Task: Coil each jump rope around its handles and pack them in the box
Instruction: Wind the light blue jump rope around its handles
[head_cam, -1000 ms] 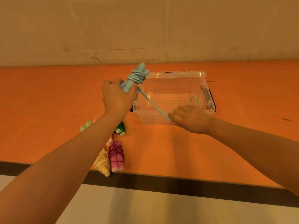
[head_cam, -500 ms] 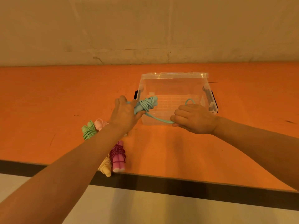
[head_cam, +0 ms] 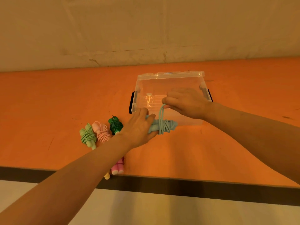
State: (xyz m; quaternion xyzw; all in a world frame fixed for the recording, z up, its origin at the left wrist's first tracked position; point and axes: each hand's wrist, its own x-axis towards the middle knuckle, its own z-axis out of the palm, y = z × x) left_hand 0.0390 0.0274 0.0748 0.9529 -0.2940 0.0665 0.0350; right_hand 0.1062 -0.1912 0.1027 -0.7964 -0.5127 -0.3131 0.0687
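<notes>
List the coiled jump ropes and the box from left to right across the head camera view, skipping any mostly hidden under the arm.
light green rope → pink rope → dark green rope → light blue rope, gripped by the left hand → clear box.

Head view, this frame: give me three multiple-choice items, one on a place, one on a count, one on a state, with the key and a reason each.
1. Where is the light blue rope bundle?
A. on the floor of the clear box
B. in the left hand, in front of the clear box
C. beside the pink-handled bundle at the table edge

2. How many coiled bundles lie in the row left of the left hand?
A. one
B. three
C. six

3. What is the right hand doing?
A. pinching a loop of blue rope
B. resting flat on the table
C. lifting the box

Key: B, the left hand grips it before the clear box; B, light green, pink, dark green; A, the right hand pulls the loop up.
</notes>
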